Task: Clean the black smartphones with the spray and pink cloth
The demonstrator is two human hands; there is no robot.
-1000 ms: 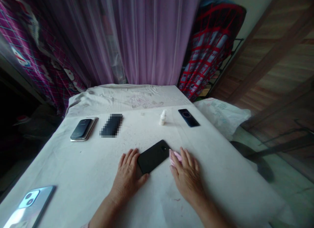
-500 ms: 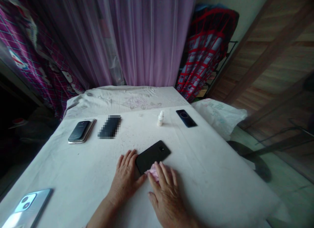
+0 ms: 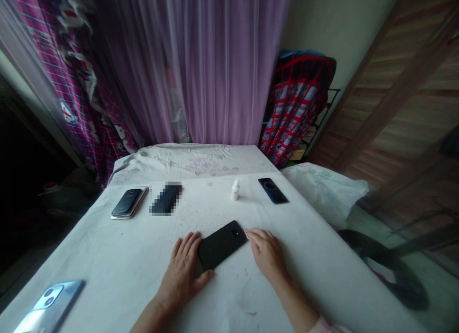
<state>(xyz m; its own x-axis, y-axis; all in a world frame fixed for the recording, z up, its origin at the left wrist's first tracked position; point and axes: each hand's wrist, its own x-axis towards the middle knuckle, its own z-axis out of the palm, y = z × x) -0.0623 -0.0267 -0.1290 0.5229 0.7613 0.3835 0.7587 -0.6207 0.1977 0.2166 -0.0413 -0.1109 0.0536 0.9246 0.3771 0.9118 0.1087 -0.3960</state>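
Observation:
A black smartphone [image 3: 218,247] lies back up on the white cloth, tilted so that its camera end points up and right. Braced over its lower left end is my left hand [image 3: 182,263], thumb along the near edge and fingers by the far edge. My right hand [image 3: 268,254] is closed at the camera end, its fingertips pinching a pink cloth [image 3: 247,234] against the phone's right edge. Most of that cloth is hidden in the fingers. Beyond the phone stands a small white spray bottle [image 3: 235,190].
Around the table [image 3: 150,256] lie a dark phone [image 3: 273,190] at right, a pixelated dark phone [image 3: 167,198], a stack of phones [image 3: 128,202] at left and a silver-blue phone [image 3: 53,304] near the front left. A plastic bag [image 3: 322,189] hangs beyond the right edge.
My right hand has moved right and away from me, from the phone's near edge to its camera end, fingers now pinched on the pink cloth. My left hand stays on the phone. The view tilted up.

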